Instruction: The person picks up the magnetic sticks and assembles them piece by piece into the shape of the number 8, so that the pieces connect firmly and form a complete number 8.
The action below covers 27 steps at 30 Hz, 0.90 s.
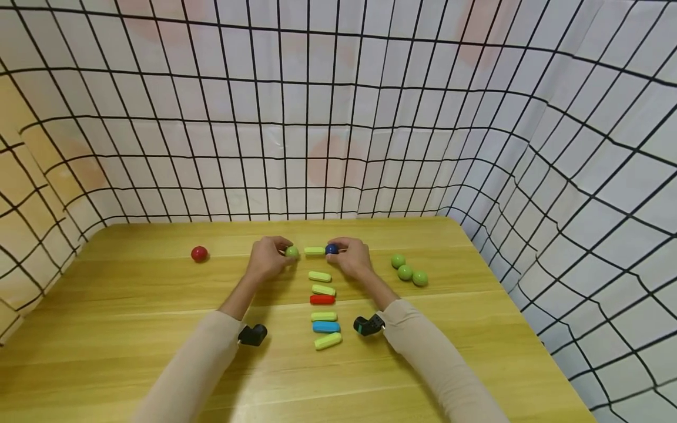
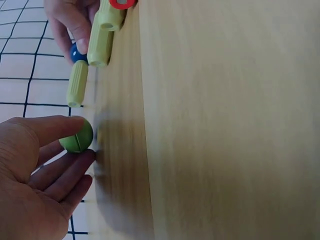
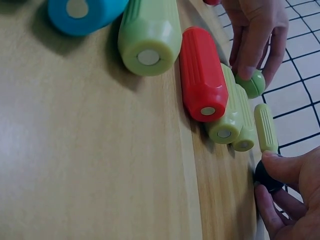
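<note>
My left hand (image 1: 267, 257) pinches a green ball (image 2: 77, 139) between thumb and fingers, just left of a short light-green rod (image 1: 314, 251). A gap separates that ball from the rod's left end. On the other side, my right hand (image 1: 353, 258) grips a dark blue ball (image 1: 331, 249), which meets the rod's right end. Below them a column of rods runs toward me: several light-green rods (image 1: 319, 276), a red rod (image 3: 204, 75) and a blue rod (image 1: 325, 326). The rods have ridged sides, and silvery discs show on some ends in the right wrist view.
A red ball (image 1: 199, 254) lies at the far left of the wooden table (image 1: 132, 329). Three green balls (image 1: 405, 272) sit together right of my right hand. Black netting (image 1: 328, 123) over pale sheeting stands along the back and sides.
</note>
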{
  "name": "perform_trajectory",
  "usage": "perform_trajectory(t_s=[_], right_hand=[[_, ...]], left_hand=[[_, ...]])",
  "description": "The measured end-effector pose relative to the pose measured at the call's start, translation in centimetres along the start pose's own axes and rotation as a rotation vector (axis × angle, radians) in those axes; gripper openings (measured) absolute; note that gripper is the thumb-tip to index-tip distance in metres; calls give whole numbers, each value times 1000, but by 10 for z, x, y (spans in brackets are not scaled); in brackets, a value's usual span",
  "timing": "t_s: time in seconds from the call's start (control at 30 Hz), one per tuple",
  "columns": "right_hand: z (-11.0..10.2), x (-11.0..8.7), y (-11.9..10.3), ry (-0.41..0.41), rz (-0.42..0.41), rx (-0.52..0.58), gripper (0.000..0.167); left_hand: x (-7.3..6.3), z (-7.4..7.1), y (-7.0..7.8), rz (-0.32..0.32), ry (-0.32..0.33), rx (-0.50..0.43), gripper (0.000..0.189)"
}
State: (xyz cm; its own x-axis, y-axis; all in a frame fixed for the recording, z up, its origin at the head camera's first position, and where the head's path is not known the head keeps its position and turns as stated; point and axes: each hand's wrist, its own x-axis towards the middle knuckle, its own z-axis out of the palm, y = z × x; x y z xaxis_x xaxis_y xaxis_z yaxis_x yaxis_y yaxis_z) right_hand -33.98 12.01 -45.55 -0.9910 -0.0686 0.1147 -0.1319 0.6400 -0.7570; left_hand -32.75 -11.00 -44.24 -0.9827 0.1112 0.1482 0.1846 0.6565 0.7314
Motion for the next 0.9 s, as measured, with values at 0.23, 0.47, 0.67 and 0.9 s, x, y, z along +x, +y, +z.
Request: perform_trajectory(t_s=[0.23,0.47,0.67,0.9], right_hand=[[0,0,1,1,-9,-6,34],[0,-1,0,6,-14,-4,33],[1,-1,0,11,-9,-1,33],[1,-1,1,18,-12,-5,34]], left_hand=[[-1,2,0,-10,11,-5,33],[-3,4,1,-20,3,-3,32],[-2,5,2,-26,-4,3,33],[-1,6,2,-27,-8,18,34]])
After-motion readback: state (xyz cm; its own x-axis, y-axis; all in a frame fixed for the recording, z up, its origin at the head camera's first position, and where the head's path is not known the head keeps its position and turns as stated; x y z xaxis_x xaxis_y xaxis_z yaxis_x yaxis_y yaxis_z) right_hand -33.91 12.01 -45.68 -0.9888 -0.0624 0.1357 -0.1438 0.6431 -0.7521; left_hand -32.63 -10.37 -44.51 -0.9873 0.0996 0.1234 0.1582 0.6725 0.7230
